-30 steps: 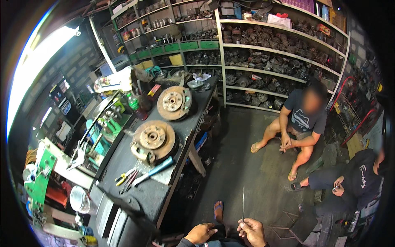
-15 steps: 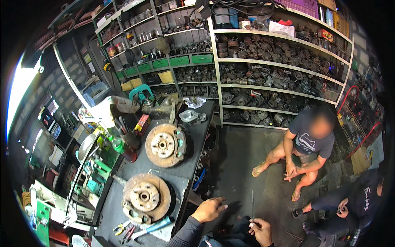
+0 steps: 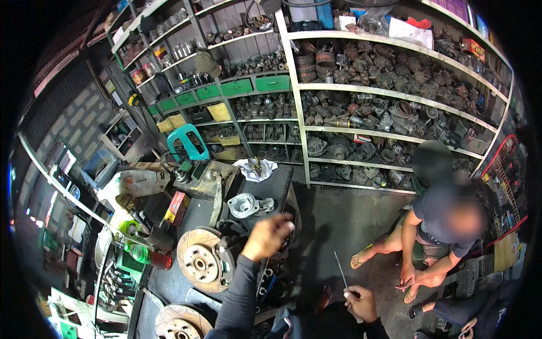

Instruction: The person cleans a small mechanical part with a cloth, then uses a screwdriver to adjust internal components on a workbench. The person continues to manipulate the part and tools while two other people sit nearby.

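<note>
My left hand (image 3: 270, 236) is held out over the right edge of the dark workbench (image 3: 199, 202), its fingers loosely apart and a little blurred, with nothing visible in them. Close beyond it lies a grey metal housing (image 3: 246, 205). Left of my forearm, a rusty brake disc (image 3: 191, 248) with its caliper rests on the bench, and a second brake disc (image 3: 182, 323) is partly cut off at the lower edge. Low in the middle, my right hand (image 3: 361, 305) pinches a thin metal rod (image 3: 342, 272) that points up and away.
A person (image 3: 443, 220) sits to the right, and part of another (image 3: 480, 311) shows below. Shelves (image 3: 389, 85) packed with greasy metal parts line the back. On the bench stand a bottle of red liquid (image 3: 158, 259), a red box (image 3: 176, 207) and crumpled white paper (image 3: 255, 169).
My left hand has moved forward and slightly left, toward the metal housing. The view has shifted, pushing the brake discs lower. My right hand still holds the rod, now tilted more to the left.
</note>
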`<state>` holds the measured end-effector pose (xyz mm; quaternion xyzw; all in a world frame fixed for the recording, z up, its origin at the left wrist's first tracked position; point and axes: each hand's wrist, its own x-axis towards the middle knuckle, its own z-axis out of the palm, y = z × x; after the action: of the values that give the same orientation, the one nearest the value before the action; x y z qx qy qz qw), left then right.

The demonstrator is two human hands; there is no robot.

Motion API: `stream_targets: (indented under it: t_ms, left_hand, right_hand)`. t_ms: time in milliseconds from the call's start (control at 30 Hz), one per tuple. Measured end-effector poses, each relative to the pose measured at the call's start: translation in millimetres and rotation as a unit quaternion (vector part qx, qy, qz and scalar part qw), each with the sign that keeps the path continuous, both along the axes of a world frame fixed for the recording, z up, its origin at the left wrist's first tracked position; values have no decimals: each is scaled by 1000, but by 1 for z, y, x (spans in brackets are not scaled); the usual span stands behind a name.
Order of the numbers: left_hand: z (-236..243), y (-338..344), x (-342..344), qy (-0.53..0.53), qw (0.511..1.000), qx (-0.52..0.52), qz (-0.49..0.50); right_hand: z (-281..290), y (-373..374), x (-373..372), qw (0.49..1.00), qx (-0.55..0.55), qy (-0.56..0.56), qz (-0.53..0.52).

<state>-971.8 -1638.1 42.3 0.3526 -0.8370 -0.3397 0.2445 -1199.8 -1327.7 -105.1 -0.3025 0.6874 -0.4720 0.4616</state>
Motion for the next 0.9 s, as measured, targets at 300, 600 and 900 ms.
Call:
stream_targets:
  t_ms: [300, 600, 900]
  left_hand:
    - [-65, -275, -51, -183, 958, -83, 206]
    - [-169, -396, -48, -377, 889, -22, 259]
    - [-106, -359, -16, -248, 955, 20, 159]
  right_hand:
    - [14, -91, -68, 977, 26, 213, 11]
    - [7, -142, -56, 965, -70, 222, -118]
    - [-6, -199, -60, 985, 35, -3, -167]
